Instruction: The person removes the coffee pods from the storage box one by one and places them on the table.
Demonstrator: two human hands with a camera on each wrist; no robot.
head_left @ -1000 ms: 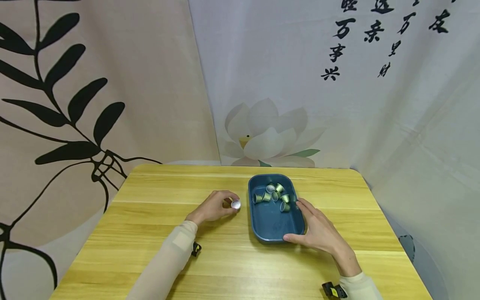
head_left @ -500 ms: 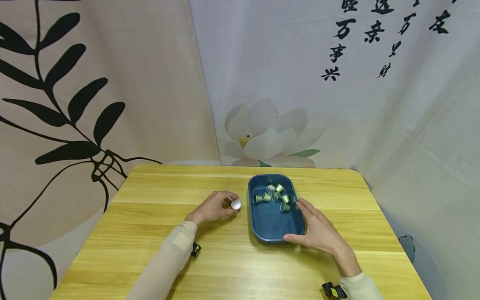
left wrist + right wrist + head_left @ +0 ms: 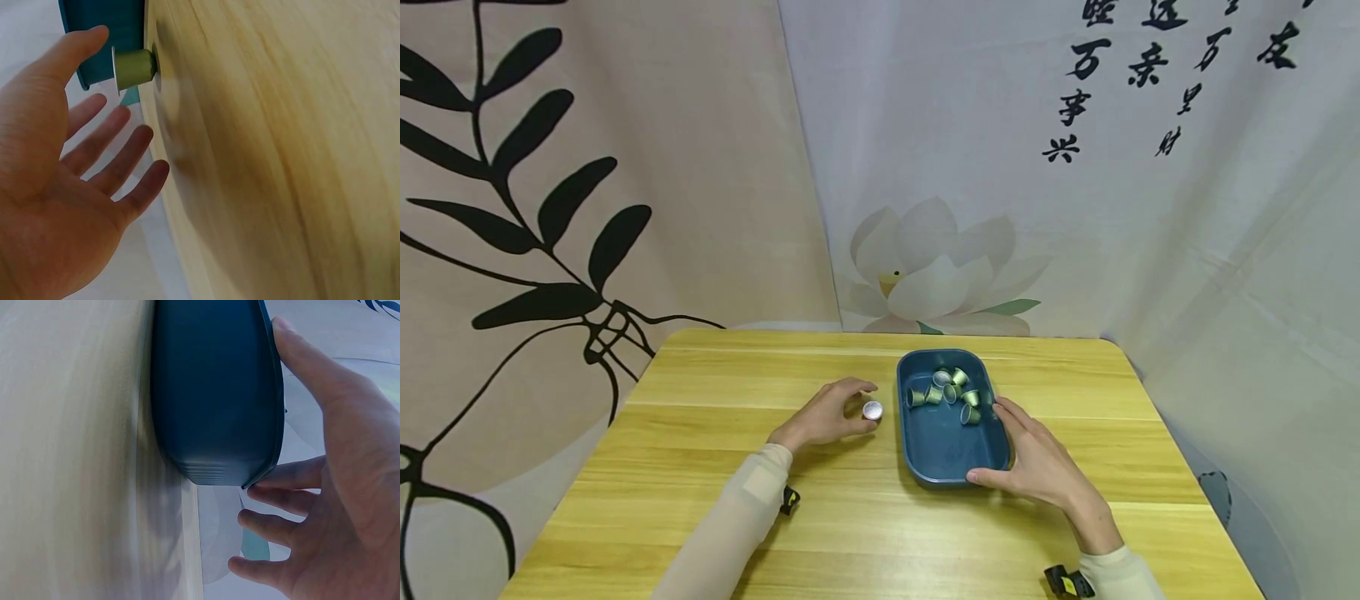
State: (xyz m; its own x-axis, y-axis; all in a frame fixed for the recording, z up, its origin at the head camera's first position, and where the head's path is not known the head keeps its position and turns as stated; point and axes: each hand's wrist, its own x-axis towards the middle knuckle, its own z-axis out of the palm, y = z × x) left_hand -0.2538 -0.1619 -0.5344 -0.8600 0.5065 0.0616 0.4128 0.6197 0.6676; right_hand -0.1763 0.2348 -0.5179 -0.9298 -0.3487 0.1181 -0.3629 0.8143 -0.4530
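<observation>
A green coffee capsule with a pale lid stands upright on the table, left of a blue tray. My left hand is around it, thumb and fingers spread apart; in the left wrist view a gap shows between the fingers and the capsule. Several similar coffee capsules lie jumbled in the far half of the tray. My right hand rests against the tray's right side and near right corner. In the right wrist view its thumb and forefinger touch the rim, and the other fingers extend loosely.
The wooden table extends around the tray and both arms. Behind it hangs a printed cloth with a flower, leaves and black characters. A black wrist device sits at the left cuff, another wrist device at the right.
My left fingers have parted from the coffee capsule, which now stands free on the table in about the same spot. The right hand and the tray have stayed put.
</observation>
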